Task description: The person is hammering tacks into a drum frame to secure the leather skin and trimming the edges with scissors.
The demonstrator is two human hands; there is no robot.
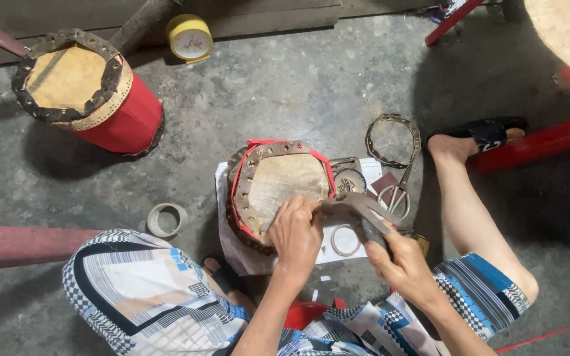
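The left hand (296,236) pinches the rim of a small drum (278,188) that lies tilted on white paper (232,244) between the person's knees, steadying it. The right hand (400,264) has its fingers curled tight around a dark leather strap (354,209) that runs to the drum's edge, holding it taut. Scissors (400,194) and a tape roll (167,219) lie nearby on the concrete floor (285,86).

– I see a red drum (103,99) with a tan top. What colour is the tape roll (189,37)?
– I see yellow. My shorts (159,290) have blue, black and white patterns. The sandal (486,132) is black. The floor (285,92) is grey.
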